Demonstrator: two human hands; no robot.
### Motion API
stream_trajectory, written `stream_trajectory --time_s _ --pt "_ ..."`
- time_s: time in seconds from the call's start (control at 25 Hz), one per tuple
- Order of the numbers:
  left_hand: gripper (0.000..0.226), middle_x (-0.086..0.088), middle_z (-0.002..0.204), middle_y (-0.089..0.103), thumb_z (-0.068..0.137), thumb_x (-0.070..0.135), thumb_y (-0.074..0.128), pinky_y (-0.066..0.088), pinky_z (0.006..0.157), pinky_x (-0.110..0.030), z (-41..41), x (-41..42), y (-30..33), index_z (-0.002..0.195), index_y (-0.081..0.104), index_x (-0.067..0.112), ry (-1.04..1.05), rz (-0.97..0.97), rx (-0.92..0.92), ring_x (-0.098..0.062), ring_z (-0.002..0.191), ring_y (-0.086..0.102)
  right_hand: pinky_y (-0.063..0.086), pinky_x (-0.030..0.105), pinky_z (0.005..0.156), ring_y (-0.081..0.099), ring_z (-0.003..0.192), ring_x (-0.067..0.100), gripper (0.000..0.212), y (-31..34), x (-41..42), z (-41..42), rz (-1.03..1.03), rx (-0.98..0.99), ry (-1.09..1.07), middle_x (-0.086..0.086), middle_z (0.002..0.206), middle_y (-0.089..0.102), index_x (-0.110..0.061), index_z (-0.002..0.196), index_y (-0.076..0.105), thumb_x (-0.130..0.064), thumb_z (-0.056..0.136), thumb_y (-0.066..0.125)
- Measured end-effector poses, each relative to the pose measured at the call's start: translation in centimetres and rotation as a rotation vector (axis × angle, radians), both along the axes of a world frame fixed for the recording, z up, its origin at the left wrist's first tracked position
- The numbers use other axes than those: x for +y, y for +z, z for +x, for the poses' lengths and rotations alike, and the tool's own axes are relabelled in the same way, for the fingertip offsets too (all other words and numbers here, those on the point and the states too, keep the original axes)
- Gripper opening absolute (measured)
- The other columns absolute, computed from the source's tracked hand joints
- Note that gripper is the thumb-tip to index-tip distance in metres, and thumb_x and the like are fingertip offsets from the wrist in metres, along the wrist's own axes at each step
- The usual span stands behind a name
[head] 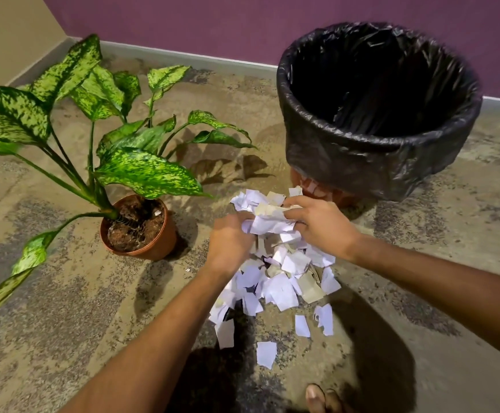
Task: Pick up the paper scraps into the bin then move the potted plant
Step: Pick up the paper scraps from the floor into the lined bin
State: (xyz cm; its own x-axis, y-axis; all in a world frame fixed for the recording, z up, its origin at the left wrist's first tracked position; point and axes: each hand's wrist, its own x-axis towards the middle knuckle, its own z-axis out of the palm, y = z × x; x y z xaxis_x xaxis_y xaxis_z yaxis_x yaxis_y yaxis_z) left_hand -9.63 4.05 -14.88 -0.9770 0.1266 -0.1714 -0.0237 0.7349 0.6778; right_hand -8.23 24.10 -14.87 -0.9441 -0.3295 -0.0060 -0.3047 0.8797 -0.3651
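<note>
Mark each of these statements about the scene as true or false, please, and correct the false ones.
1. Both hands hold paper scraps. True: the left hand and the right hand grip a bunch of scraps.
2. The bin has a white liner. False: the bin has a black liner.
3. The plant stands left of the scraps. True: the plant stands left of them, in a brown pot.
4. All scraps are off the floor. False: many scraps lie on the floor.
5. The wall behind the bin is green. False: the wall is purple.
</note>
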Motion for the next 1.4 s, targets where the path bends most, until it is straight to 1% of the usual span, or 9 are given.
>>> stream_trajectory --time_s 0.24,0.44,0.6,0.72,0.8,0.92,1.08,1.28,1.4 --pt "0.052 -0.012 0.131 0.058 0.084 0.006 0.063 0.044 0.071 -0.019 -0.8 0.3 1.1 0.134 0.052 0.015 0.054 -0.042 0.005 -0.023 0.097 0.063 0.053 0.035 0.096 0.062 0.114 0.024 0.055 0.6 1.0 0.6 0.122 -0.188 -0.076 0.006 0.129 0.065 -0.023 0.135 0.058 0.0 0.085 0.065" --pt "0.032 -0.007 0.102 0.068 0.086 0.002 0.058 0.046 0.049 -0.012 -1.5 1.5 1.9 0.115 0.066 0.012 0.154 0.006 -0.009 -0.016 0.062 0.057 0.049 0.033 0.092 0.061 0.113 0.029 0.036 3.9 1.0 1.0 0.118 -0.215 -0.095 0.009 0.121 0.069 -0.017 0.127 0.065 -0.01 0.093 0.055" --pt "0.018 -0.004 0.087 0.072 0.084 0.007 0.062 0.054 0.065 -0.021 -2.1 2.0 2.2 0.098 0.071 0.012 0.261 0.189 0.021 -0.02 0.077 0.067 0.054 0.038 0.074 0.066 0.087 0.031 0.027 8.9 0.2 1.2 -0.053 -0.115 -0.126 0.01 0.092 0.072 -0.017 0.085 0.073 0.001 0.085 0.054" --pt "0.019 -0.001 0.085 0.072 0.082 -0.001 0.063 0.053 0.062 -0.017 -1.7 2.4 2.5 0.096 0.071 0.009 0.251 0.257 0.06 -0.018 0.078 0.069 0.055 0.037 0.057 0.067 0.065 0.024 0.049 12.9 0.4 1.2 -0.232 -0.021 -0.158 0.001 0.076 0.065 -0.034 0.057 0.051 0.005 0.086 0.057" --pt "0.026 0.004 0.078 0.067 0.084 -0.008 0.055 0.042 0.049 -0.005 -1.3 2.8 3.4 0.097 0.069 0.009 0.236 0.292 0.093 -0.007 0.065 0.063 0.057 0.038 0.057 0.068 0.063 0.02 0.036 15.0 1.2 0.7 -0.285 0.124 -0.21 0.0 0.074 0.064 -0.021 0.063 0.059 0.006 0.086 0.057" --pt "0.03 0.016 0.07 0.061 0.084 -0.009 0.053 0.039 0.043 -0.007 -1.4 3.3 4.8 0.098 0.068 0.014 0.28 0.348 0.17 0.003 0.053 0.056 0.056 0.026 0.056 0.068 0.058 0.008 0.015 17.4 3.1 -0.7 -0.367 0.287 -0.318 0.001 0.075 0.07 -0.009 0.085 0.07 -0.002 0.091 0.058" --pt "0.03 0.02 0.079 0.063 0.084 -0.003 0.06 0.05 0.062 -0.018 -1.4 3.4 6.3 0.1 0.068 0.022 0.297 0.426 0.323 0.01 0.063 0.056 0.052 0.018 0.056 0.065 0.055 0.006 0.013 18.7 5.6 -2.5 -0.391 0.414 -0.455 0.005 0.065 0.07 -0.009 0.083 0.068 -0.016 0.091 0.06" --pt "0.036 0.005 0.092 0.069 0.08 -0.003 0.06 0.057 0.072 -0.033 -1.1 4.1 8.4 0.106 0.068 0.02 0.223 0.45 0.64 -0.011 0.082 0.066 0.061 0.041 0.066 0.071 0.061 0.018 0.014 17.8 7.7 -3.7 -0.389 0.206 -0.541 0.009 0.075 0.074 -0.013 0.092 0.071 -0.024 0.089 0.061" --pt "0.033 0.002 0.095 0.069 0.079 -0.005 0.06 0.057 0.072 -0.034 -0.9 5.2 10.3 0.107 0.068 0.009 0.19 0.487 0.775 -0.012 0.084 0.065 0.061 0.028 0.061 0.071 0.056 0.014 0.015 17.4 7.6 -3.7 -0.418 0.149 -0.559 0.005 0.074 0.072 -0.015 0.09 0.07 -0.025 0.094 0.061"
